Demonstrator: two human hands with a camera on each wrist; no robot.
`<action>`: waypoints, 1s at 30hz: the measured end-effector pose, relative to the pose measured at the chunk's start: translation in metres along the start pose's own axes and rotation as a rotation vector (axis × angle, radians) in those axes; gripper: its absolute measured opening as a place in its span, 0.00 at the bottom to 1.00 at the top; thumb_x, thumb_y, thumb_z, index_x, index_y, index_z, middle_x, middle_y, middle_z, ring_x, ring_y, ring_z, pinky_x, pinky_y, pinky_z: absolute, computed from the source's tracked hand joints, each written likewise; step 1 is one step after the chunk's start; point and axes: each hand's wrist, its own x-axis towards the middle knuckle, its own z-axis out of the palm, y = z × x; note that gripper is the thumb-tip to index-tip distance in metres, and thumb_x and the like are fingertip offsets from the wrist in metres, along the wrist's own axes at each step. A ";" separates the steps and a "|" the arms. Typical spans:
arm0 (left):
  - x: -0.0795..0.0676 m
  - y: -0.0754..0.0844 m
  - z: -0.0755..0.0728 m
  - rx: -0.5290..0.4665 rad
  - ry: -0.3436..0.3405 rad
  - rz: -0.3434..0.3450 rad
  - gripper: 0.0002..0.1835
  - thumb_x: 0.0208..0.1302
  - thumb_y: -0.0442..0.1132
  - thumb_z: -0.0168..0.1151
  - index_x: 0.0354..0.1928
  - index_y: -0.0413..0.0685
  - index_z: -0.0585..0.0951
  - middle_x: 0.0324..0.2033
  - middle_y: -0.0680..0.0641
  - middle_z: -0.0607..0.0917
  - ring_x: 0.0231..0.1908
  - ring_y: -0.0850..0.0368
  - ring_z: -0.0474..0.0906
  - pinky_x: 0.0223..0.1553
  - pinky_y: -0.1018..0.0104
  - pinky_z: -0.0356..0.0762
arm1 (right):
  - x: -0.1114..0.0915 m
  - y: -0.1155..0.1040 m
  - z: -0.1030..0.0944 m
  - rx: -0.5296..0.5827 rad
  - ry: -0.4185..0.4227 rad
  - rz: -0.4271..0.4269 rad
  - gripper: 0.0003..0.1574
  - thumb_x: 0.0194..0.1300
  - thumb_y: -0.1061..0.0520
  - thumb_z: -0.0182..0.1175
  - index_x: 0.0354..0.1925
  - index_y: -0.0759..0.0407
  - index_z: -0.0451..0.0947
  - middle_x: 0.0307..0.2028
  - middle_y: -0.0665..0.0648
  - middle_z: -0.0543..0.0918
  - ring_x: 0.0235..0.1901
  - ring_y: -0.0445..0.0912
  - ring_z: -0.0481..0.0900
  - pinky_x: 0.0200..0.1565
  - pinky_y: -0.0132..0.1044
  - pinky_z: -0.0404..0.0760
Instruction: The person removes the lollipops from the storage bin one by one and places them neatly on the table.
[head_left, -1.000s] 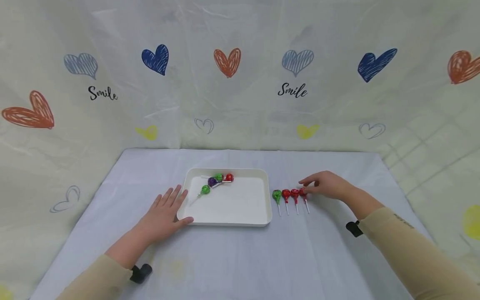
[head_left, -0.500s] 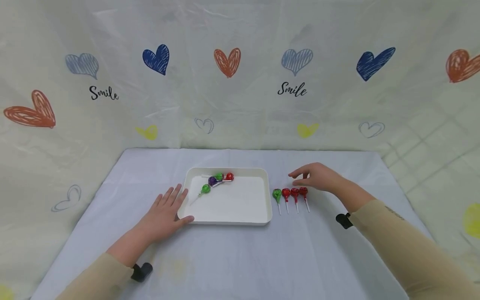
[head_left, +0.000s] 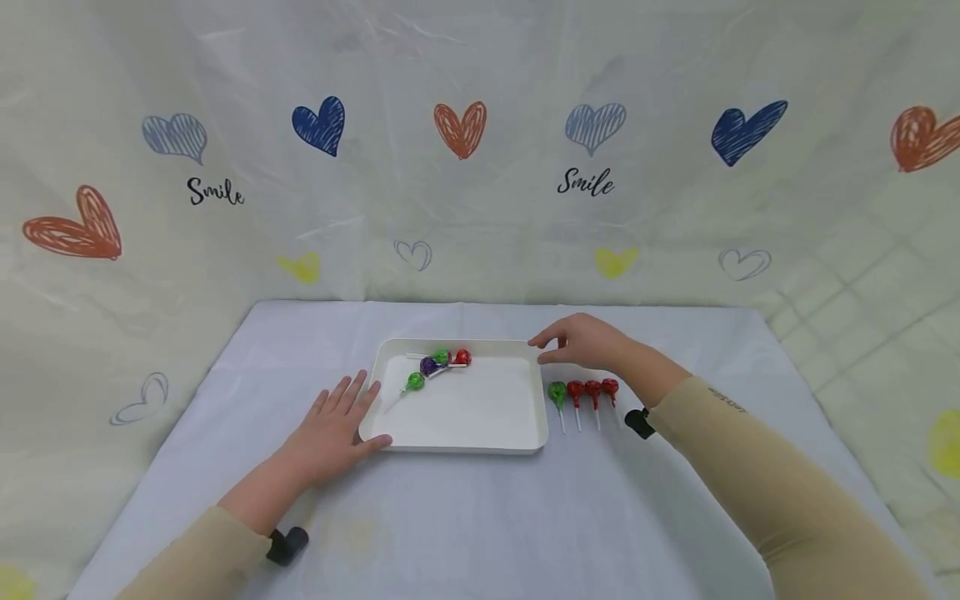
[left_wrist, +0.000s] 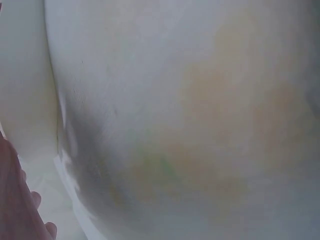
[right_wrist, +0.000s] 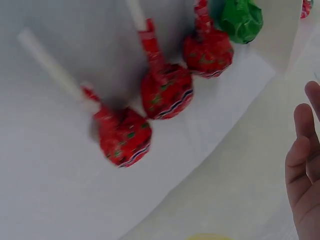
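My left hand [head_left: 327,433] lies with spread fingers at the left edge of a white tray [head_left: 480,417], its thumb by the front left corner. My right hand [head_left: 585,342] hovers over the tray's back right corner, fingers loosely bent around nothing. Inside the tray, toward the back left, are a red lollipop [head_left: 462,357], a purple lollipop [head_left: 428,366] and two green ones, the nearer green lollipop [head_left: 415,382] lying apart. Right of the tray a row runs from a green lollipop [head_left: 557,392] to several red ones, including the end red lollipop [right_wrist: 125,137], sticks toward me.
A white cloth [head_left: 465,525] covers the table. Behind it hangs a pale backdrop [head_left: 495,225] printed with hearts and "Smile" lettering. A black wrist strap [head_left: 288,546] shows at the left cuff.
My right hand has let go of the end red lollipop, lifted away, and moved left over the row to the tray's back right corner. The left hand stays in place.
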 end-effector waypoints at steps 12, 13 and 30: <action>0.000 -0.001 0.001 0.011 0.012 -0.004 0.53 0.62 0.74 0.51 0.79 0.50 0.50 0.79 0.43 0.42 0.76 0.40 0.38 0.72 0.37 0.39 | 0.049 -0.050 0.017 -0.048 -0.062 -0.039 0.24 0.63 0.46 0.69 0.57 0.44 0.83 0.50 0.49 0.85 0.42 0.46 0.78 0.44 0.39 0.81; 0.000 0.000 0.001 0.014 0.011 -0.004 0.53 0.62 0.75 0.51 0.79 0.50 0.50 0.79 0.43 0.42 0.76 0.40 0.38 0.72 0.37 0.39 | 0.052 -0.053 0.018 -0.067 -0.065 -0.041 0.24 0.63 0.46 0.69 0.57 0.43 0.83 0.50 0.48 0.85 0.43 0.46 0.78 0.45 0.39 0.81; 0.003 -0.009 0.002 0.033 -0.004 0.002 0.55 0.60 0.80 0.42 0.79 0.53 0.48 0.79 0.46 0.40 0.77 0.42 0.37 0.73 0.39 0.37 | 0.091 -0.077 0.042 -0.420 -0.121 -0.166 0.21 0.64 0.47 0.68 0.56 0.42 0.84 0.42 0.44 0.85 0.42 0.41 0.78 0.49 0.39 0.79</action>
